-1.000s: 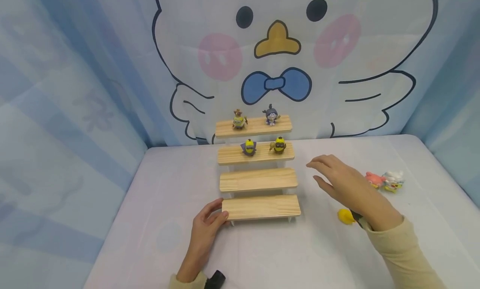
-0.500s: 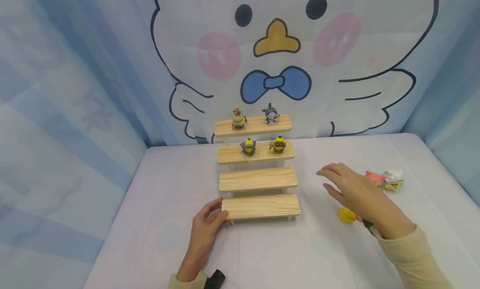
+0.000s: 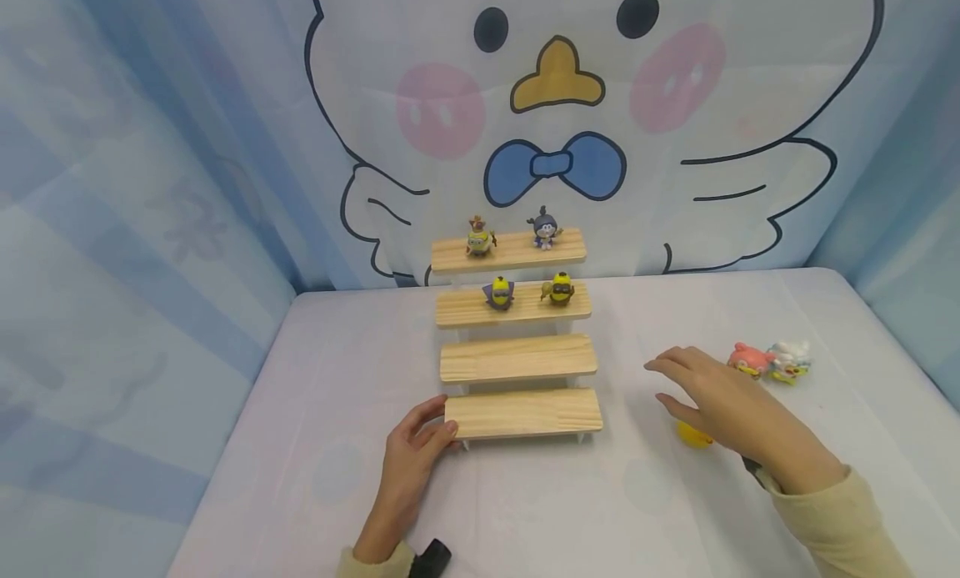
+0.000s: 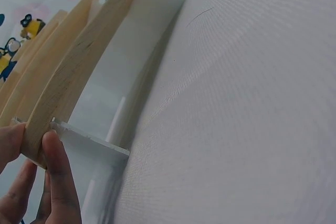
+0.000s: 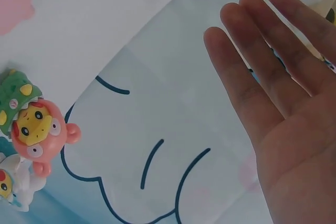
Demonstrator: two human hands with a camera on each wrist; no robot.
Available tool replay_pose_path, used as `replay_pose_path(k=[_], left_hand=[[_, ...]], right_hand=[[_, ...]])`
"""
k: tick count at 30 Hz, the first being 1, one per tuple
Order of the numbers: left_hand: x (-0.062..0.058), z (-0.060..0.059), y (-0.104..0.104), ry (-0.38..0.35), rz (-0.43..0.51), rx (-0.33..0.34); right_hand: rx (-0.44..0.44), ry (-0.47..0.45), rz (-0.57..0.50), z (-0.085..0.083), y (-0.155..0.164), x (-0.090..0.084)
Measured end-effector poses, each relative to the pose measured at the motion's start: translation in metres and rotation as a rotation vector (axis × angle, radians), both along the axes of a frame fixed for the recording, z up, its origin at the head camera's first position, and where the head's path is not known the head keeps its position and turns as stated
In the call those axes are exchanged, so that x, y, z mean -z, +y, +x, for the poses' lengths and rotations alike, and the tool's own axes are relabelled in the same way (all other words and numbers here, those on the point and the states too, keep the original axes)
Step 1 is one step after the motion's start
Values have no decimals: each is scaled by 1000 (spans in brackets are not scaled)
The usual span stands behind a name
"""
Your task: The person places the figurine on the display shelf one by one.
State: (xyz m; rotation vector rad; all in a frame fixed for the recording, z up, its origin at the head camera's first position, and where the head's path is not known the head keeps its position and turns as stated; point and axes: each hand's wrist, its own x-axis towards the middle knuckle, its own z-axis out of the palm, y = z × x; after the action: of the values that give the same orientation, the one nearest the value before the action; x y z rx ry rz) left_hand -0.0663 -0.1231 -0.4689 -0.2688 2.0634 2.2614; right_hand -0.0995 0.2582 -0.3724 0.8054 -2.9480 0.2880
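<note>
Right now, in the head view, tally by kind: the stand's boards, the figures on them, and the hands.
Boards: 4
Figures on the boards: 4
Left hand and right hand: 2
Total: 10

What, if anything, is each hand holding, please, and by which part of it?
The left hand pinches the lowest wooden shelf at its left end; the right hand holds nothing.

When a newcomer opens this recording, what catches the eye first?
Probably the big cartoon character on the backdrop. Before it, a four-tier wooden stand carries four small figures on its upper half, and the left hand grips its lowest shelf. Rightward, the right hand holds nothing.
</note>
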Motion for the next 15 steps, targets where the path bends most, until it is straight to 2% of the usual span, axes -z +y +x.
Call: replay_pose_path(k=[5,15], left_hand=[[0,0,0,-2,-6,-5],[0,1,0,-2,-5,0]], right_hand=[[-38,1,-15,2,5,5],[-26,-63,-1,6,12,14]])
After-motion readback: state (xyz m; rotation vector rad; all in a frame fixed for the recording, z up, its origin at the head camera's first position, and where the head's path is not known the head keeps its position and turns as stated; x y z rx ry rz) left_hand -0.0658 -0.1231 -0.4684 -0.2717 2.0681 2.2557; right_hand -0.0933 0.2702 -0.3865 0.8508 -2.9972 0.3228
